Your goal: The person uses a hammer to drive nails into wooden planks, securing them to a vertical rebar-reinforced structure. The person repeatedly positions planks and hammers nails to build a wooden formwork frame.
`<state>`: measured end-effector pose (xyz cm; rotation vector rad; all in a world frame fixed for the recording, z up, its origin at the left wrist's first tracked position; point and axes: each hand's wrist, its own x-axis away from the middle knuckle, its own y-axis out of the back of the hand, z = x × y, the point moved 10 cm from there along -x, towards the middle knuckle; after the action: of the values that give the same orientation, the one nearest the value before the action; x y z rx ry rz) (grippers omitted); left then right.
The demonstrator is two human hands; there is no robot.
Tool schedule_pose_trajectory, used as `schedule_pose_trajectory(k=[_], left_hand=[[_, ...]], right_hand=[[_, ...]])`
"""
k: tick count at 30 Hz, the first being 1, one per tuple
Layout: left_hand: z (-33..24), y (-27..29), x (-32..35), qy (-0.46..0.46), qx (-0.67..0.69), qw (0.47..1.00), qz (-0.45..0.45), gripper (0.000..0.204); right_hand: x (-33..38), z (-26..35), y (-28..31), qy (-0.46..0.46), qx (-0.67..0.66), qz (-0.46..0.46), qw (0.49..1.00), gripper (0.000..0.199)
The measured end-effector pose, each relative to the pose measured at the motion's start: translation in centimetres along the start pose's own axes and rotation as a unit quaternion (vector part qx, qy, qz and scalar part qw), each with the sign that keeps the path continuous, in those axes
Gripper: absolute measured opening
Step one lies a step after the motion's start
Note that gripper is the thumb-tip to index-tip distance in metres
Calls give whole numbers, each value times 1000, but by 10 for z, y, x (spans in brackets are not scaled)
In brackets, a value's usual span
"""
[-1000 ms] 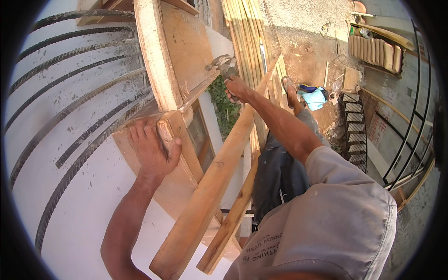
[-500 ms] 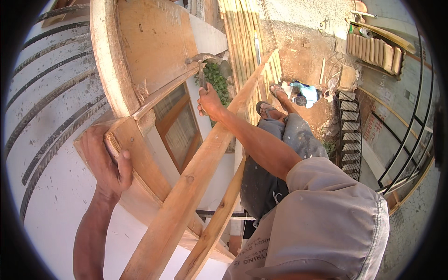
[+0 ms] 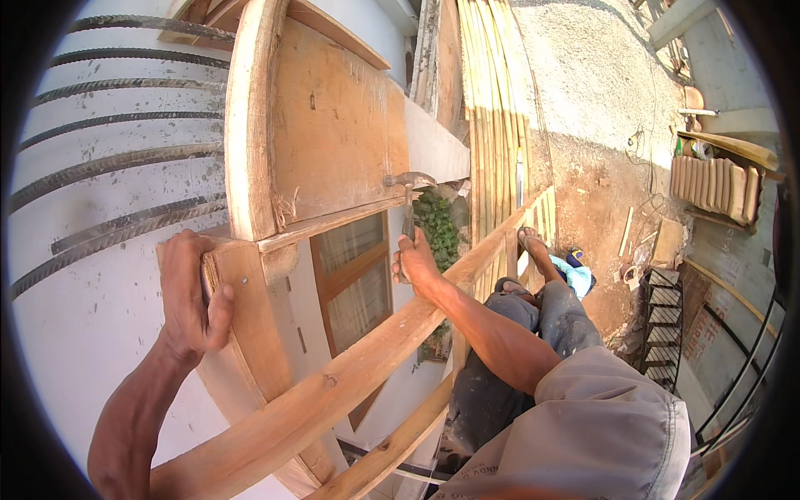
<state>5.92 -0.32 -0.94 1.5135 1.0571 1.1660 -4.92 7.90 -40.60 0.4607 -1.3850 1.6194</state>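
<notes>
My left hand (image 3: 193,292) is closed round the upper edge of a wooden formwork board (image 3: 258,321), its thumb on the near face. A nail head shows in the board beside the thumb. In my right hand (image 3: 417,262) is a claw hammer (image 3: 408,212), gripped by its handle with the head up. The hammer head is close to the lower edge of a plywood panel (image 3: 342,117); whether they touch I cannot tell. A thick timber post (image 3: 252,125) borders the panel and meets the board near my left hand. My right forearm reaches over a long timber beam (image 3: 333,379).
Rows of steel rebar (image 3: 125,154) stick out at the left beside a white wall. A second beam (image 3: 396,442) slants below the first. My feet are on slats high above the ground, where another person (image 3: 575,273) is. Bamboo poles (image 3: 492,100) and a black metal stair (image 3: 662,333) stand beyond.
The view has swung, so the scene sits lower and further right. My left hand keeps its grip on the board, and the hammer stays in my right hand. The person below has shifted posture.
</notes>
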Motion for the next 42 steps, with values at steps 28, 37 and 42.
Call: schedule_pose_trajectory(k=[28,37,42], left_hand=[[14,-7,8,74,-4,997,20,56],[33,-7,23,117,16,993,12,62],[54,1,44,129,2,992,-7,66]], right_hand=[[95,99,68,186,440,252,841,38],[109,68,-7,326,473,404,712,52],[98,19,-22,199,417,483,744,56]])
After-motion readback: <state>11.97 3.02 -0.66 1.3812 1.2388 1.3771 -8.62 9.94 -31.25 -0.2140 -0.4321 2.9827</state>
